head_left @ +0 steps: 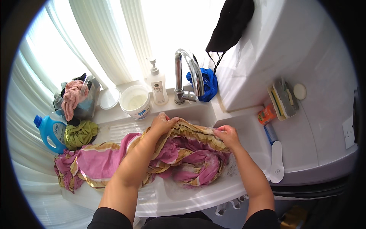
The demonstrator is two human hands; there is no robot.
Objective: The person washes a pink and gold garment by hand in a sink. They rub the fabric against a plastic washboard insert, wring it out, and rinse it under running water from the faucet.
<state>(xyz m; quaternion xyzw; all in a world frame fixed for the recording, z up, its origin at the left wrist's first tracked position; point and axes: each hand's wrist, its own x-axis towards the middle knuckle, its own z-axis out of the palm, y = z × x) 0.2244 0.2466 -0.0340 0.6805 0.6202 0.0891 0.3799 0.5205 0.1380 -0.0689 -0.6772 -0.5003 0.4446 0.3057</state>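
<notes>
Head view: the left hand (163, 124) and the right hand (227, 137) are apart, each with fingers closed on the far edge of a wet pink-and-yellow cloth (101, 160), the stretch between them held up in loose folds. Done well, this step likely calls for even pinches on both sides, a short length worked at a time, and the heavy wet folds supported so that the left end does not slide off. The cloth lies in the white sink (248, 133), across its ribbed washboard (118, 129) and into the basin. Its long axis runs roughly left to right; one bunched end points left, the other curls round among suds (231, 168) at the right. Beyond the hands stand a white tub (127, 108), a pump bottle (158, 87) and a chrome tap (178, 72); farther left, a blue jug (49, 131) stands beside an olive-green cloth (81, 134).
</notes>
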